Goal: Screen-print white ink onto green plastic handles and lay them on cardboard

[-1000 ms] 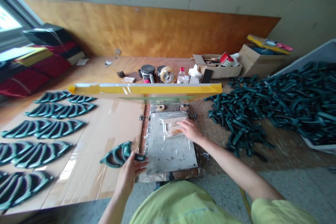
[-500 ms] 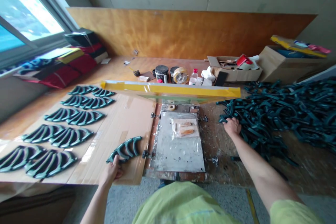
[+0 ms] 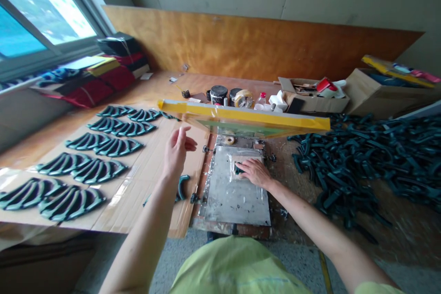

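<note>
Right hand (image 3: 255, 172): is resting palm-down over the pad (image 3: 234, 159), its fingers bearing on a dark piece (image 3: 237, 168); whether they are pinching it or only pressing, I cannot tell, since the hand is hiding most of it.
Piece: is lying on the pad under those fingertips, probably being kept flat and in position by them.
Pad: is sitting on the plate (image 3: 237, 206) under clear film, which seems to be fixing it in one spot.
Left hand (image 3: 179, 147): is hovering above the cardboard (image 3: 127, 206), fingers loosely curled and holding nothing.
Lone part (image 3: 182, 187): is lying on the cardboard near the plate, partly hidden by the left forearm.
Fans (image 3: 98, 178): are lying in paired rows across the cardboard, all facing much the same way, apparently for order and to be keeping them off the bare bench (image 3: 285, 163).
Frame (image 3: 241, 115): is standing raised over the plate's far end, its yellow-taped edge clear of the pad, seemingly leaving the hand room.
Heap (image 3: 361, 165): is spreading loosely right of the plate, likely being kept there for the right hand's easy reach.
Jars (image 3: 218, 95): are standing behind the frame, out of the hands' way.
</note>
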The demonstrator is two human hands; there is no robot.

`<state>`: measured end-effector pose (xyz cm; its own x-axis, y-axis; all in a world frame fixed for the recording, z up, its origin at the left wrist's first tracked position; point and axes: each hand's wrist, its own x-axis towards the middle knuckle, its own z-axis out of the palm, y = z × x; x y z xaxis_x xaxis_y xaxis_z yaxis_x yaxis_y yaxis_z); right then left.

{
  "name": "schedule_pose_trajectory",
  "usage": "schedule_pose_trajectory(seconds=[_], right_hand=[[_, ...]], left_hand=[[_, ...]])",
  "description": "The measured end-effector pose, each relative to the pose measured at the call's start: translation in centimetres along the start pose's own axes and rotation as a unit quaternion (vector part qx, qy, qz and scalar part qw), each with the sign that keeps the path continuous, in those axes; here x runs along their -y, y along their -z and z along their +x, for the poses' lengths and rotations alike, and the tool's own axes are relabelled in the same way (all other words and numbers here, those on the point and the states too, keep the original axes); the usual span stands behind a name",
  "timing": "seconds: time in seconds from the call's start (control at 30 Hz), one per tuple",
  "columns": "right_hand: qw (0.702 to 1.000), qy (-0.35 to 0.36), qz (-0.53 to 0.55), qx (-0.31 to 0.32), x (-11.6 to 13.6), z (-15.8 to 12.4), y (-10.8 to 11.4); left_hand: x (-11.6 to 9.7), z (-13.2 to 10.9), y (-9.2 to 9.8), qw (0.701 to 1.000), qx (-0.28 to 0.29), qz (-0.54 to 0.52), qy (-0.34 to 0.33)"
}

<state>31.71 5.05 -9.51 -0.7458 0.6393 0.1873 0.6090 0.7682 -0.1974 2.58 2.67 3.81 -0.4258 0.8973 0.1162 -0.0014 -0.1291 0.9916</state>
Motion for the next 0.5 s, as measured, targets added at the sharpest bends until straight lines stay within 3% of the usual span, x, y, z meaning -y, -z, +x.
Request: schedule_pose_trajectory(seconds=[0.13, 0.3, 0.37, 0.4, 0.43, 0.5], right_hand=[[1.0, 0.002, 0.002, 0.009, -0.3, 0.2, -0.2], [0.995, -0.093, 0.019, -0.005, 1.4, 0.5, -1.0], [0.982, -0.15, 0.111, -0.016, 2.2, 0.3, -0.9], [0.958, -0.199, 0.206, -0.028, 2.4, 0.1, -0.5], [0.911, -0.253, 0.323, -0.039, 2.3, -0.2, 0.0], [0.772, -0.338, 0.536, -0.056, 1.2, -1.1, 1.5]], left_hand=[[-3.4, 0.6, -2.6, 0.996, 0.001, -0.072, -0.054], [-3.0, 0.0, -2.5, 0.997, 0.003, -0.06, -0.044], [-2.6, -1.0, -1.8, 0.998, 0.008, -0.044, -0.032], [-2.4, -1.6, -1.4, 0.999, 0.01, -0.028, -0.027], [-2.1, -2.4, -0.8, 1.0, 0.008, -0.007, -0.025], [-1.6, -4.2, 0.6, 1.0, 0.01, 0.027, -0.005]])
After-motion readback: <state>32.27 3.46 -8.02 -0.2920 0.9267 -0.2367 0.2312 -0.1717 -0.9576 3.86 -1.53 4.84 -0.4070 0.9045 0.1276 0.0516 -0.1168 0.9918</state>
